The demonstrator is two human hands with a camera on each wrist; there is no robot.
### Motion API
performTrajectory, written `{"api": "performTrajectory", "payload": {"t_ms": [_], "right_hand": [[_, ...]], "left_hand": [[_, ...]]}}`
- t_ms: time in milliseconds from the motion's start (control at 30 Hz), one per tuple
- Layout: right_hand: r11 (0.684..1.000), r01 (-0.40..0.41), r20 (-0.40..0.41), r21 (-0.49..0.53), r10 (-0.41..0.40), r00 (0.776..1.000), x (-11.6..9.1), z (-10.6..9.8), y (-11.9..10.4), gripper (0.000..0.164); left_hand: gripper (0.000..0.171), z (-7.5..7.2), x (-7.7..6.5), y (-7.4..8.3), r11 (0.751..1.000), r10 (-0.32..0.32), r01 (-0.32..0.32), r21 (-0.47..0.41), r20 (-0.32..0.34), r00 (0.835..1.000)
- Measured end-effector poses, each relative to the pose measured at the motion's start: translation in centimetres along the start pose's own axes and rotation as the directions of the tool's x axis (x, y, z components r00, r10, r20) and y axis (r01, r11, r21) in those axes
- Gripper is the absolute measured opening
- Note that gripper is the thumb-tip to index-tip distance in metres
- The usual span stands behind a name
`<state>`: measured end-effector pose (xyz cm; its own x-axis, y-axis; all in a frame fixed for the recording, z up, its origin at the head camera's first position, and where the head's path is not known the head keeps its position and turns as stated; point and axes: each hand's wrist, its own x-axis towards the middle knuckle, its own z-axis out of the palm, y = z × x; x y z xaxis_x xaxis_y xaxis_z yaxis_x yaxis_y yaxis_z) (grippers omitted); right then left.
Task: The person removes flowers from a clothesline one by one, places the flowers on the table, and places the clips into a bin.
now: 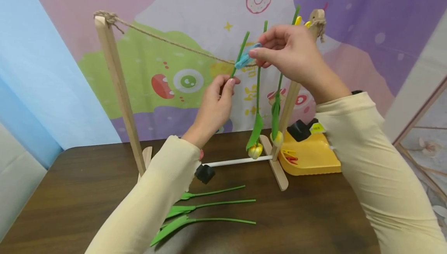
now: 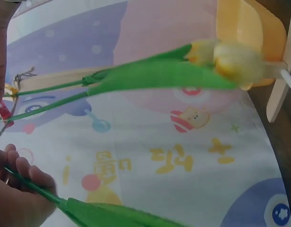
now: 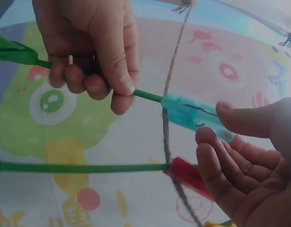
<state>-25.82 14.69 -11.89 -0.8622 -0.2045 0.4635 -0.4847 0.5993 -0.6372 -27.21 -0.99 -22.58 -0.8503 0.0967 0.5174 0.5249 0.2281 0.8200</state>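
Observation:
My left hand [image 1: 216, 101] pinches the green stem of an artificial tulip [image 3: 147, 95] just below the rope; its leaf [image 2: 112, 215] points away from the hand in the left wrist view. A light-blue clothespin [image 1: 247, 56] sits on the rope [image 1: 174, 44] at that stem. My right hand [image 1: 293, 54] holds the clothespin's outer end between thumb and fingers. Beside it, a red clothespin [image 3: 190, 177] grips another stem on the rope. Two pale-yellow tulips hang heads down; one bloom [image 1: 255, 151] is low near the crossbar.
Wooden posts [image 1: 120, 91] carry the rope, with a white crossbar [image 1: 241, 161] low between them. A yellow tray [image 1: 310, 161] with red and yellow clothespins stands at the right. Several green-stemmed flowers [image 1: 223, 203] lie on the dark table [image 1: 70, 196], partly behind my left sleeve.

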Motion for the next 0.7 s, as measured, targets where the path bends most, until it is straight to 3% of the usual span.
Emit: {"api": "performTrajectory", "payload": {"t_ms": [133, 233, 333, 433, 533, 700], "right_hand": [[0.995, 0.026, -0.080, 0.101, -0.018, 0.997, -0.3, -0.3, -0.1, 0.020], [0.969, 0.069, -0.142, 0.235, -0.036, 0.989, -0.6, -0.8, -0.3, 0.019], [0.909, 0.114, -0.173, 0.400, -0.047, 0.984, -1.0, -1.4, -0.1, 0.020], [0.835, 0.126, -0.171, 0.535, -0.039, 0.984, -1.5, -1.9, 0.5, 0.021], [0.786, 0.092, -0.140, 0.611, -0.007, 0.990, -2.0, -2.4, 1.5, 0.024], [0.671, 0.017, -0.073, 0.741, 0.055, 0.996, -3.1, -3.1, 3.4, 0.026]], "left_hand": [[0.027, -1.0, -0.6, -0.3, 0.999, -0.003, 0.003, 0.040, 0.003, 1.000], [0.027, -2.0, -1.2, -0.7, 0.994, -0.004, 0.004, 0.107, -0.002, 1.000], [0.025, -2.9, -2.1, -0.9, 0.977, 0.006, -0.008, 0.211, 0.011, 1.000], [0.024, -3.3, -3.2, -1.2, 0.943, 0.012, -0.029, 0.332, 0.054, 0.998], [0.023, -3.4, -4.3, -1.5, 0.900, 0.007, -0.054, 0.432, 0.111, 0.994], [0.022, -3.3, -6.2, -1.9, 0.850, 0.001, -0.106, 0.515, 0.200, 0.980]]}}
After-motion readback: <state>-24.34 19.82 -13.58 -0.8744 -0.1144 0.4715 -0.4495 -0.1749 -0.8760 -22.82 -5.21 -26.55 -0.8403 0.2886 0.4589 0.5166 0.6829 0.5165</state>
